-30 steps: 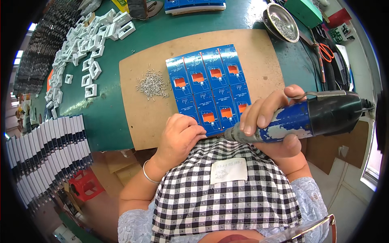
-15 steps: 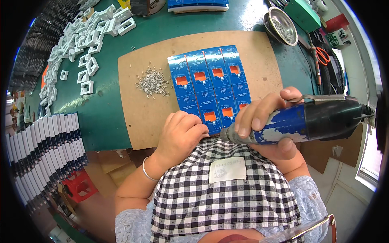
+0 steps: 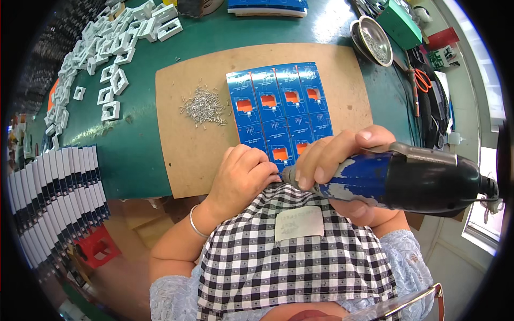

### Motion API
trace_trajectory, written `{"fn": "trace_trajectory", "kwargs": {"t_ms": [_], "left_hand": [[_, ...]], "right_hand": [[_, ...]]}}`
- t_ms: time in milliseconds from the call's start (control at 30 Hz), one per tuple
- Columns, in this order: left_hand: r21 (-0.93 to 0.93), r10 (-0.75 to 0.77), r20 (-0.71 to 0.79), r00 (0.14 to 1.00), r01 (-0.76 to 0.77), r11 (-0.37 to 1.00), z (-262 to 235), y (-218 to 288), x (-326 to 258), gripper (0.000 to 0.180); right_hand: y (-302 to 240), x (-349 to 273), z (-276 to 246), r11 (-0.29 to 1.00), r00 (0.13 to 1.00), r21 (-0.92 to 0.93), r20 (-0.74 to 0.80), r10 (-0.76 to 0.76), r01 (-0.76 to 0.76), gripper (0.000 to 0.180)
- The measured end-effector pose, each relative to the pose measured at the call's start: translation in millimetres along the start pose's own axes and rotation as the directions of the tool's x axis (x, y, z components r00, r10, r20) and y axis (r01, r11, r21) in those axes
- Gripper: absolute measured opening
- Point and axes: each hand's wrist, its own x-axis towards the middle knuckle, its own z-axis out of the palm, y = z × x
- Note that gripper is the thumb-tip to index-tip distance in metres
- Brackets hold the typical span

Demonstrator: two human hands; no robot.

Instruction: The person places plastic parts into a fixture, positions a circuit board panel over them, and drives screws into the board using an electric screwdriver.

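Note:
A blue circuit board panel (image 3: 270, 127) with orange-backed cutouts lies on a brown board (image 3: 193, 160). At its near left corner sits my left hand (image 3: 241, 174), fingers curled and pressed together; whatever they pinch is hidden. My right hand (image 3: 334, 160) is wrapped round a blue and black electric screwdriver (image 3: 369, 179) with worn paint. The tool lies nearly level, and its grey nose is close to my left fingertips over the panel's near edge. Its bit cannot be made out. Left of the panel is a pile of small silver screws (image 3: 204, 106).
White plastic frames (image 3: 112, 80) are heaped at the far left. Rows of white and dark pieces (image 3: 64, 187) stand at the near left. Metal bowls (image 3: 375, 40) hold small parts at the far right, beside a green box (image 3: 399, 24) and orange-handled scissors (image 3: 422, 80).
The screwdriver has moved left, bringing its nose nearer my left fingertips, and its rear end has dropped lower in the view. My left hand stays at the panel's near corner.

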Motion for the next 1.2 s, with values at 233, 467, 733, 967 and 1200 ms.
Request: {"fn": "trace_trajectory", "kwargs": {"t_ms": [233, 467, 733, 967, 1200], "left_hand": [[-0.048, -0.002, -0.029, 1.0, 0.001, 0.999, 0.4, -2.6, -1.9, 0.022], [-0.086, 0.019, -0.033, 0.999, -0.022, 0.996, 5.0, -7.8, -4.6, 0.02], [-0.035, 0.038, -0.076, 0.996, -0.04, 0.999, 10.0, -9.9, -7.8, 0.021], [-0.051, 0.016, -0.033, 0.999, -0.018, 0.999, 8.0, -8.7, -9.8, 0.024], [-0.039, 0.018, -0.172, 0.985, -0.025, 0.999, -25.6, -19.4, -10.6, 0.02]], "right_hand": [[3.3, 2.3, 3.2, 0.999, 1.0, -0.032, 0.028, 0.01, -0.009, 0.069], [-1.7, 8.2, 25.1, 0.99, 0.997, -0.128, 0.044, 0.068, -0.062, 0.056], [5.4, 14.0, 24.4, 0.978, 0.99, -0.167, 0.049, 0.134, -0.125, 0.06], [9.9, 10.7, 23.9, 0.983, 0.971, -0.008, -0.161, 0.178, -0.182, 0.067], [20.5, 7.2, -9.4, 0.985, 0.897, 0.172, -0.438, 0.05, 0.029, 0.07]]}}
